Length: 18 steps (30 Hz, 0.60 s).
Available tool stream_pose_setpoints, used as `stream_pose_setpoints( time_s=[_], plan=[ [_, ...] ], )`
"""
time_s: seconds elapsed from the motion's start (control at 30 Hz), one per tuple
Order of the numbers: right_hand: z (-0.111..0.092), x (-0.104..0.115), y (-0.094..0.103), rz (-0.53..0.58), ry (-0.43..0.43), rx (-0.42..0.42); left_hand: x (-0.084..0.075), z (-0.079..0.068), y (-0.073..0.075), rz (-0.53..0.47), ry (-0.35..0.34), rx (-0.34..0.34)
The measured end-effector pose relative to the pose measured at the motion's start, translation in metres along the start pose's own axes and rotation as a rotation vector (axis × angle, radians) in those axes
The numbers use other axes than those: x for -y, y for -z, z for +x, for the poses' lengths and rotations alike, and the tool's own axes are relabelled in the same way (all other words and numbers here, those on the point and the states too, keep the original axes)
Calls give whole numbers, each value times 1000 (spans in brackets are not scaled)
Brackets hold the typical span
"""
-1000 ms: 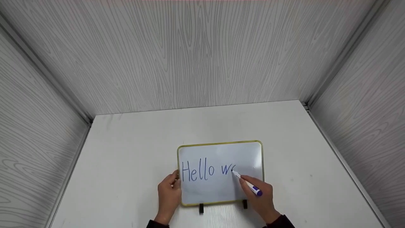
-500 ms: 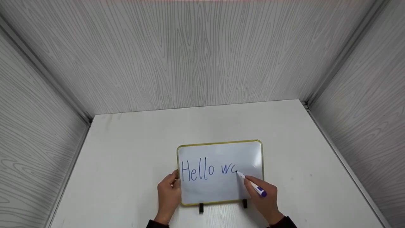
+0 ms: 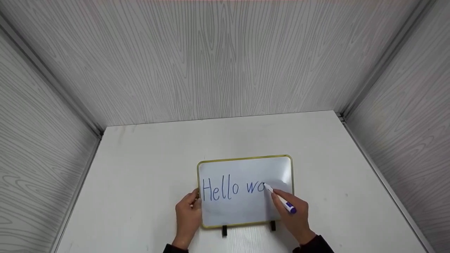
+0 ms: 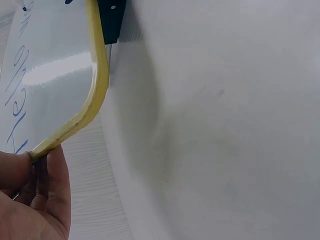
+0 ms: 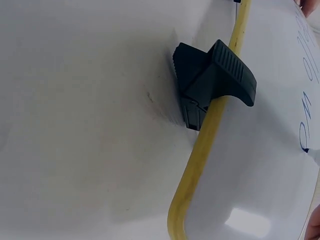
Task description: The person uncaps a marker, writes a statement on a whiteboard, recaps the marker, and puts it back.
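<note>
A small whiteboard (image 3: 239, 211) with a yellow rim stands tilted back on two black clip feet (image 3: 224, 231). Blue handwriting on it reads "Hello wo". My left hand (image 3: 188, 218) grips the board's left edge, thumb in front and fingers behind, as the left wrist view shows. In my right hand (image 3: 293, 214) I pinch a white marker (image 3: 281, 201) with a blue end. Its dark tip (image 5: 306, 150) sits at the "o" on the board, at the right end of the writing. The right hand covers part of the board's lower right edge.
The board stands near the front of a white table (image 3: 147, 158). Grey wood-grain panels enclose it at the back (image 3: 218, 59), on the left (image 3: 35, 140) and on the right (image 3: 404, 116). One black clip (image 5: 215, 80) holds the board's lower rim in the right wrist view.
The marker tip has moved right and round, and the curve after the "w" has become a rounded "o". My left hand and the board have stayed in place.
</note>
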State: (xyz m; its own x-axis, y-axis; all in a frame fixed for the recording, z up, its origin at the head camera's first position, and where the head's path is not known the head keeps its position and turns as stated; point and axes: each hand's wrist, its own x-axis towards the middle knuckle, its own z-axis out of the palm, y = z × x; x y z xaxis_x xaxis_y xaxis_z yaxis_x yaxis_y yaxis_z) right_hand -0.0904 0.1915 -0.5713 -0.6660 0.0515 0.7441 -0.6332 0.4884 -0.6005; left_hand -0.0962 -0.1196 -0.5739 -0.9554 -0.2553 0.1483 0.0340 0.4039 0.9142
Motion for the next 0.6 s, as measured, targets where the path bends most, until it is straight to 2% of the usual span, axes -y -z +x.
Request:
stream_pose_setpoints(
  time_s=[0.13,0.37,0.6],
  plan=[
    [2,2,0,-2,-7,2,1,0,-1,3,6,-1],
    [-1,7,2,-18,-11,-61,0,0,-1,8,12,5],
    [-2,-1,3,-54,-35,-43,0,0,0,6,-36,-15]
  ],
)
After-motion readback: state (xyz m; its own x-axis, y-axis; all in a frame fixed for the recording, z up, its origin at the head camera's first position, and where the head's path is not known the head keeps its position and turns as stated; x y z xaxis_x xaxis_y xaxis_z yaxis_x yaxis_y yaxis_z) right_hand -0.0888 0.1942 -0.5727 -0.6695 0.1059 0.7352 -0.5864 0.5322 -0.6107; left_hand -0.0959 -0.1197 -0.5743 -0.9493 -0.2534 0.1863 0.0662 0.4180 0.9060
